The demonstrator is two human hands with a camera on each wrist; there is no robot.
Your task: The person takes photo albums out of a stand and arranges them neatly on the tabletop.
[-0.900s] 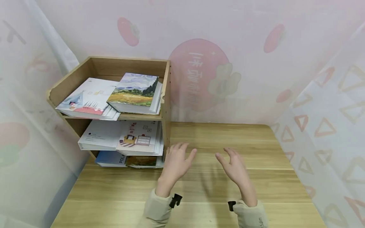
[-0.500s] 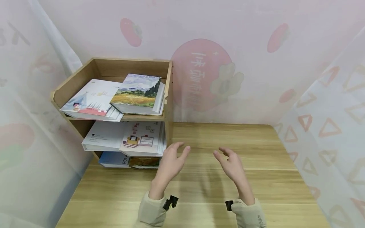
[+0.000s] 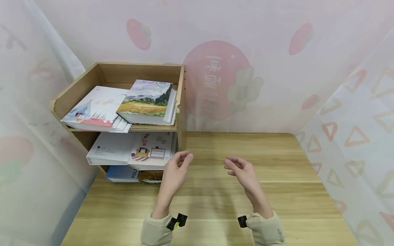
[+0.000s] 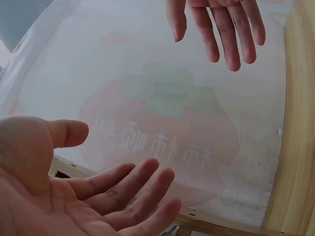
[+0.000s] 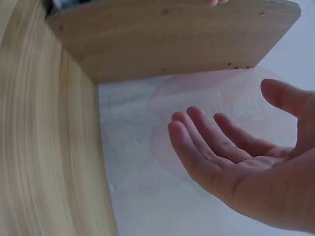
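Note:
My left hand (image 3: 175, 172) hovers over the table by the front right corner of the wooden shelf (image 3: 181, 99), holding nothing. In the left wrist view its palm (image 4: 54, 206) faces up with the fingers loosely bent. My right hand (image 3: 244, 174) is apart from it on the right, also holding nothing; the right wrist view shows relaxed, slightly bent fingers (image 5: 211, 135). Nearest the left hand are a white book with furniture drawings (image 3: 149, 152) on the middle level and a dark-covered book (image 3: 150, 176) on the lowest level, partly hidden by that hand.
On the shelf's top level lie a landscape-painting book (image 3: 147, 100) and a white book with a tent drawing (image 3: 95, 107). Another white book (image 3: 110, 148) and a blue book (image 3: 123, 172) sit below. A printed curtain (image 3: 271, 68) encloses the wooden table (image 3: 277, 198).
Both hands have drawn slightly left, and their fingers have curled in more, with thumbs nearer the fingertips. The books and shelf stay in place; the head view shifts a little.

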